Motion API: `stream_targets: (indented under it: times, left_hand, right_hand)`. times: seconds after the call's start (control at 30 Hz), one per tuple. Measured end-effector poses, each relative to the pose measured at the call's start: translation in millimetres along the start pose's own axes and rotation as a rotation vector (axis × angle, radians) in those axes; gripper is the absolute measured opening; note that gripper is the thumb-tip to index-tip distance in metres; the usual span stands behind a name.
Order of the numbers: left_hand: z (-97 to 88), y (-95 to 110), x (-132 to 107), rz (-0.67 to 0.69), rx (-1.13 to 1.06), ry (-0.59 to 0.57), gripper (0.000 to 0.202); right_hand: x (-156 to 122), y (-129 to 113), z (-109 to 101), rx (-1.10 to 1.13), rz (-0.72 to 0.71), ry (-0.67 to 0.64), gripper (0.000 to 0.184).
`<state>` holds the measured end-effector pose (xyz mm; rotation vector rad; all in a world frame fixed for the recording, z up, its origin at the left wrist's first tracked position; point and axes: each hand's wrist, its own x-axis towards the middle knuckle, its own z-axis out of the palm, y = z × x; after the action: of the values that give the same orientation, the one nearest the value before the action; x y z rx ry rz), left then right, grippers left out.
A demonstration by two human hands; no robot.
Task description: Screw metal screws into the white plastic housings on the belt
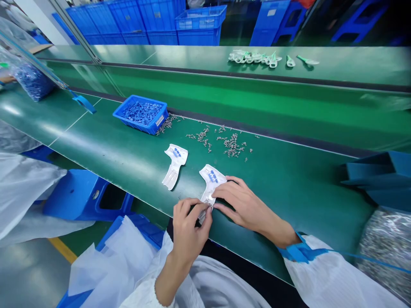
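Note:
A white plastic housing half (210, 177), pistol-shaped with small blue pieces on its wide end, lies on the green worktable in front of me. My right hand (247, 205) grips its right edge between thumb and fingers. Over the narrow handle end, my left hand (191, 222) is closed in a pinch. Tiny metal bits show by its fingertips, but what the pinch holds is too small to make out. Left of this piece lies a similar white housing half (176, 164), with blue pieces in it too, untouched.
Small metal parts (233, 145) lie scattered behind the housings. A blue bin (141, 114) holds many blue pieces. Green-and-white items (253, 57) lie on the raised shelf. A clear bag of metal parts (385, 248) and a dark blue folded object (382, 175) sit at right. Blue stools (73, 192) stand left.

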<state>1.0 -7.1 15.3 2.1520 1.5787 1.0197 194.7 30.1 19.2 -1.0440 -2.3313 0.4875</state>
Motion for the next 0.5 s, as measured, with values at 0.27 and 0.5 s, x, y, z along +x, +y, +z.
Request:
stream_targets:
  times: [0.27, 0.5]
  left_hand:
    - [-0.4, -4.1, -2.8, 0.154, 0.056, -0.036, 0.024]
    - [3.5, -5.6, -6.3, 0.152, 0.085, -0.022, 0.023]
  right_hand:
    - [-0.1, -0.3, 1.3, 0.004, 0.026, 0.001, 0.018]
    - [1.7, -0.8, 0.1, 0.018, 0.043, 0.001, 0.02]
